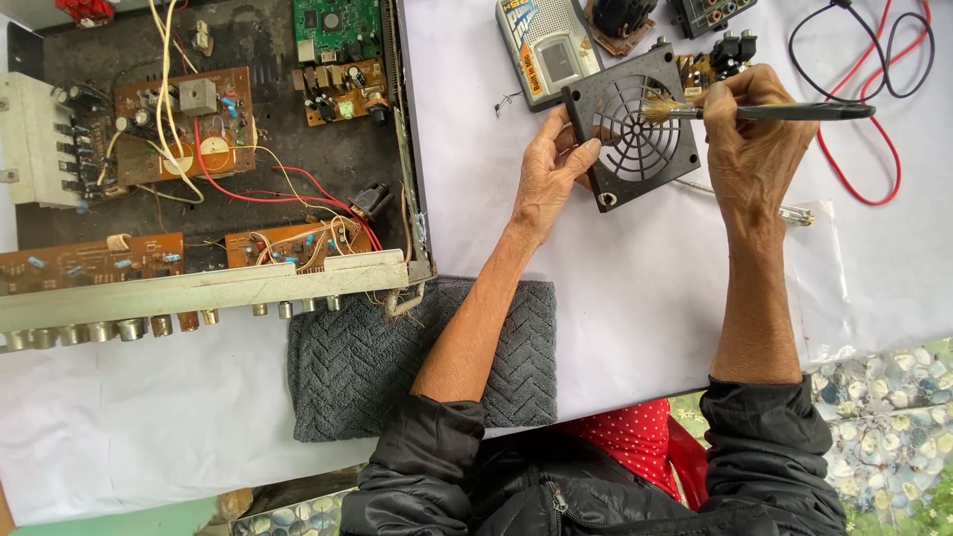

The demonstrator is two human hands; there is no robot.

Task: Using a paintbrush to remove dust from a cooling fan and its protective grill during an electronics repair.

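2 hands [645,159], 1 fan grille [635,129], 1 brush [754,111], 4 circuit boards [184,124]

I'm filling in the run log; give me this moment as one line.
left hand: holds fan grille | right hand: holds brush, bristles on grille | open amplifier chassis at left

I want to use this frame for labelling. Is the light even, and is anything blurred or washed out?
Head view: soft, even daylight, faint shadows; fan grille, brush and both hands, left hand and right hand, are sharp; white table cover is bright, not blown out.
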